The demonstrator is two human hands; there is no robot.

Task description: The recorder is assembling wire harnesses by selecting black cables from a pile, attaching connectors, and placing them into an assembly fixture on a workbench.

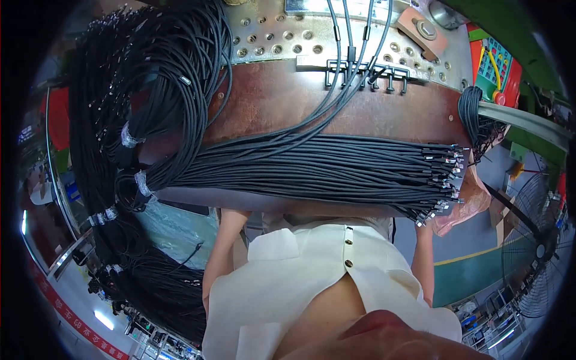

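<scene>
A wide bundle of black cables [312,168] lies across the brown tabletop [264,99], its bare metal-tipped ends [447,180] gathered on the right. Clear wrap [142,183] binds the bundle at its left end. Several cables rise from it to a black slotted holder [366,75] on the far side. My left forearm [227,237] reaches up to the near edge of the table, and its hand is hidden beneath. At the right, my right forearm [423,258] goes up behind the cable ends; that hand is hidden too.
A large looped heap of black cables [180,78] hangs at the left. Beyond the tabletop is a perforated metal plate [282,39] with a bolted clamp block [423,30]. A smaller cable coil [471,114], pinkish plastic [465,210] and a fan [534,249] are at the right.
</scene>
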